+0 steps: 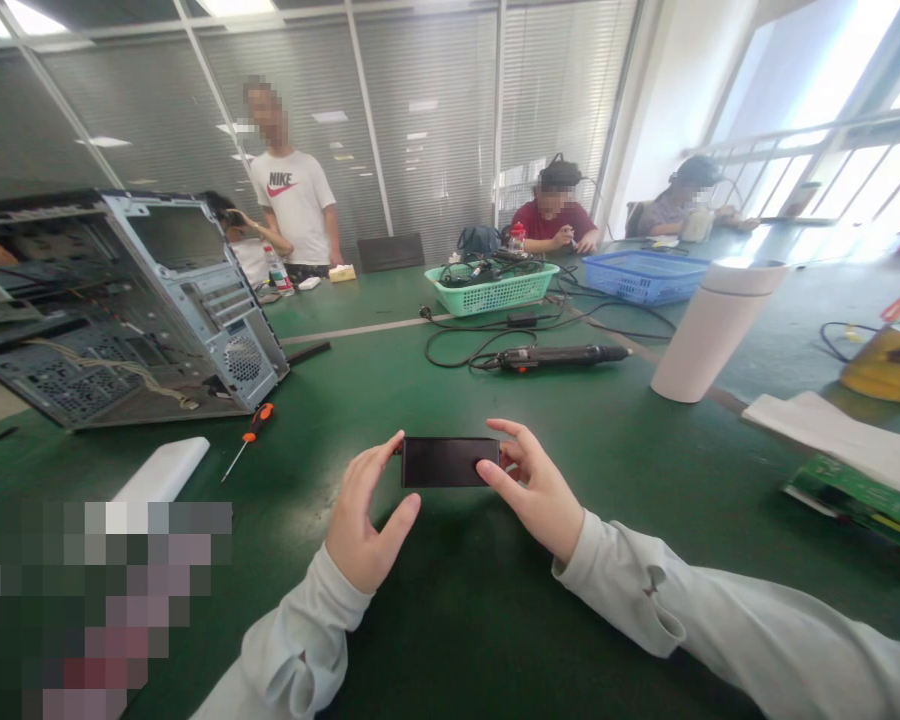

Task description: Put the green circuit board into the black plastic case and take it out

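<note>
A flat black rectangular device (pixel 450 462), like a phone with a dark screen, is held level just above the green table (pixel 465 600). My left hand (pixel 366 520) pinches its left end between thumb and fingers. My right hand (pixel 534 488) grips its right end the same way. Both arms wear pale long sleeves.
An open computer case (pixel 112 310) lies on its side at the left, with an orange-handled screwdriver (pixel 249 436) and a white block (pixel 163 470) beside it. Ahead lie an electric screwdriver (pixel 562 355), cables, a green basket (pixel 493 287), a blue basket (pixel 645 274) and a white cup (pixel 712 330). Several people are at the far side.
</note>
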